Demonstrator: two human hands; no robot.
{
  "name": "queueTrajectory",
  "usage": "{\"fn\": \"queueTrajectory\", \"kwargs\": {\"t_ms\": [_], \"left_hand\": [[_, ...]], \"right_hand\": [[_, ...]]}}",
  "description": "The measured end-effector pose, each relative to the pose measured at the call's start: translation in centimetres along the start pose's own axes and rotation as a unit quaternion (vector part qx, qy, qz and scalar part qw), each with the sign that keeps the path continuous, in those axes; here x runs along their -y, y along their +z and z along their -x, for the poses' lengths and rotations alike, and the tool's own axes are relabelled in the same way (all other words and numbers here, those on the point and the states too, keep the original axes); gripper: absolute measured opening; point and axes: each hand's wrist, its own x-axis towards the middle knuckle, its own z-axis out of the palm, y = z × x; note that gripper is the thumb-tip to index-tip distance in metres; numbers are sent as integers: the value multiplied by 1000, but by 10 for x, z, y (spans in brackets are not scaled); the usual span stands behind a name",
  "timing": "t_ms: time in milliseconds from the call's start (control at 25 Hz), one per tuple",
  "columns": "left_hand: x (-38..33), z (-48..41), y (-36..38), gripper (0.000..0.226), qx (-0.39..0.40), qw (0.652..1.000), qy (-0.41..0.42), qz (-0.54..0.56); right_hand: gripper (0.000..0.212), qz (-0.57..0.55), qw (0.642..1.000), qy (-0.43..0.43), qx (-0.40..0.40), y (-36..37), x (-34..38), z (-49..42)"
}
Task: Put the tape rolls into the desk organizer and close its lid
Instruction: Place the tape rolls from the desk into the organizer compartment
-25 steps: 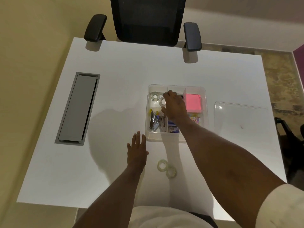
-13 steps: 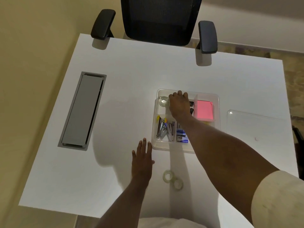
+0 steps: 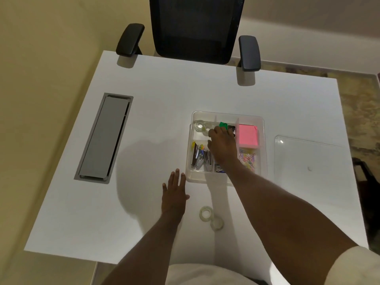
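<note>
- Nearest us, two clear tape rolls (image 3: 211, 217) lie touching on the white desk (image 3: 144, 128), out of the box.
- Left hand (image 3: 174, 193) flat on the desk, fingers spread, holding nothing, just beside the organizer's near corner.
- Right hand (image 3: 222, 144) reaches over the clear plastic compartmented organizer (image 3: 262, 153), fingertips curled at the far-left compartment where clear tape rolls (image 3: 202, 126) sit; whether it grips one, I cannot tell.
- Transparent lid (image 3: 308, 159) lies off to the right.

We note the organizer (image 3: 226, 177) mid-surface (image 3: 164, 99); lid (image 3: 308, 157) to its right, apart. Two tape rolls (image 3: 211, 218) lie before it, two more (image 3: 202, 126) in its rear-left compartment.
</note>
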Motion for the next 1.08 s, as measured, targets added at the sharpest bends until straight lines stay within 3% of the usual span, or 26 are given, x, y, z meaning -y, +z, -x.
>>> {"fn": "queueTrajectory", "kwargs": {"t_ms": [240, 680, 920, 1080], "left_hand": [[1, 9, -6, 87, 1, 1000, 14, -5], [1, 20, -7, 99, 17, 999, 32, -30], [1, 24, -4, 99, 17, 999, 30, -29], [2, 23, -4, 100, 22, 999, 32, -26]], "right_hand": [[16, -19, 998, -32, -40, 9, -1, 86], [41, -157, 982, 49, 97, 36, 1, 227], [63, -121, 975, 64, 176, 45, 3, 261], [59, -111, 973, 72, 187, 49, 5, 266]]}}
